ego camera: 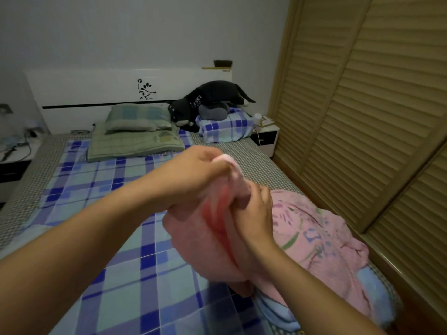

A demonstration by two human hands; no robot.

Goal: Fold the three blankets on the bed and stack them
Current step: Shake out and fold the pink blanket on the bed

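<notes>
A plain pink blanket [203, 245] hangs bunched above the bed, lifted at the middle of the view. My left hand [193, 172] pinches its top edge high up. Just below and to the right, my right hand [256, 211] grips the same cloth along its folds. On the bed's right side lies a crumpled pink blanket with a floral print [321, 230]. A light blue cloth [372, 284] shows under and beside it near the right edge; I cannot tell whether it is a separate blanket.
The bed has a blue plaid sheet [125, 250]. Green checked pillows [135, 139], a blue plaid pillow [225, 126] and a dark plush toy [210, 100] sit by the white headboard. Louvred wardrobe doors [362, 117] run along the right. Nightstands [266, 139] flank the bed.
</notes>
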